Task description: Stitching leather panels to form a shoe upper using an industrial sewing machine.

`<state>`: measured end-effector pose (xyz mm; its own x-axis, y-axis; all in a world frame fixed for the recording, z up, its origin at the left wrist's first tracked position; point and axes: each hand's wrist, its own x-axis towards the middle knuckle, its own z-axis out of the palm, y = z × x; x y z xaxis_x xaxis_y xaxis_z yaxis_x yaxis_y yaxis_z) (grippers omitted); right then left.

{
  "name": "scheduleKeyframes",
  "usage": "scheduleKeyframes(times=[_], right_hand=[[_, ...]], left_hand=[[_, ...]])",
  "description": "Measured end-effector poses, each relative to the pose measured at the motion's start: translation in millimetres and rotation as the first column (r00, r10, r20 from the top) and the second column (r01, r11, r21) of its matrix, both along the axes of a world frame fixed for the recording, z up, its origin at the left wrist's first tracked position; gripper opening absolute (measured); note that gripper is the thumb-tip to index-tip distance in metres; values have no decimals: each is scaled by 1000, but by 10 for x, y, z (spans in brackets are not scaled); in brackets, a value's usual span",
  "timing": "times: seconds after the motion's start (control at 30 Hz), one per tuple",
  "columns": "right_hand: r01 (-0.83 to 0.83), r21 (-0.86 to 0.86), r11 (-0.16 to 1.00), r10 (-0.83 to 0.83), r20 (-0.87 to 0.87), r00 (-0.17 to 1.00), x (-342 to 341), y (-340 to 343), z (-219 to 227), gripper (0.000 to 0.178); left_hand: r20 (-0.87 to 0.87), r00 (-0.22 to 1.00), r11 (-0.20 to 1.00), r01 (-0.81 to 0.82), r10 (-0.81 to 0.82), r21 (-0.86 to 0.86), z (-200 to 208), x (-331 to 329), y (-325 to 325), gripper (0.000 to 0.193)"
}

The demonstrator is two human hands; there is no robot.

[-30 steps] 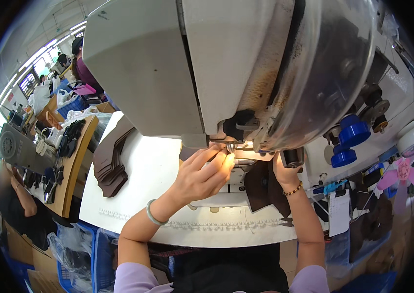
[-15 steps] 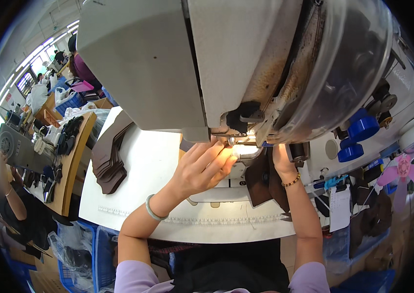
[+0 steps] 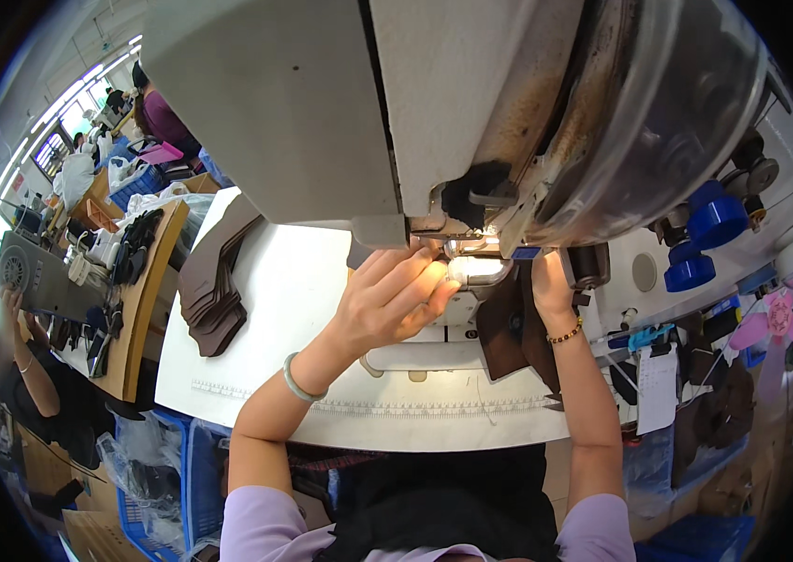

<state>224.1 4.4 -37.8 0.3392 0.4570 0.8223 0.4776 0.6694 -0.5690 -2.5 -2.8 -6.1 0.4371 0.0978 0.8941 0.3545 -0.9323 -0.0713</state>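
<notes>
My left hand (image 3: 395,298) is at the lit stitching area of a large grey sewing machine (image 3: 275,112). Its fingers are curled together, the fingertips beside the metal machine arm (image 3: 483,272); what they pinch is hidden. On the other side of that arm, my right hand (image 3: 551,288) reaches up beside the machine head, its fingertips out of sight behind it. Dark brown flat pieces (image 3: 501,335), leather-like, hang between the arm and my right hand, against its inner side. A fanned stack of similar brown pieces (image 3: 212,298) lies on the white table at the left.
A printed ruler strip (image 3: 434,408) runs along the curved white table's (image 3: 293,253) front edge. Blue knobs (image 3: 717,221) and a pink fan (image 3: 778,318) are at the right. Blue crates (image 3: 200,487) stand below left. At the left, another person works beside a wooden-edged bench (image 3: 148,309).
The view has shifted slightly, so the table sits higher in the picture. Both hands stay at the machine, with the left fingers only slightly moved.
</notes>
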Motion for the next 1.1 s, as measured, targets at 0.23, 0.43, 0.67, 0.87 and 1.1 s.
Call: scheduleKeyframes(times=[0.23, 0.43, 0.67, 0.87, 1.1], right_hand=[[98, 21, 995, -100, 132, 986, 125, 75, -164, 13], [14, 81, 997, -17, 41, 999, -29, 8, 13, 12], [-25, 63, 998, 19, 87, 996, 3, -17, 41, 14], [60, -14, 998, -58, 145, 988, 31, 33, -60, 15], [-78, -343, 936, 19, -171, 985, -136, -350, 376, 10]], left_hand=[[15, 1000, 1000, 8, -8, 2, 33, 24, -14, 22], [20, 1000, 1000, 6, -7, 24, 46, 16, -12, 22], [60, 996, 979, 79, -69, -186, 169, -158, -52, 22], [-108, 879, 858, -476, 464, -193, 275, -473, 412, 21], [711, 616, 158, 707, 340, -689, 216, -435, 105, 30]])
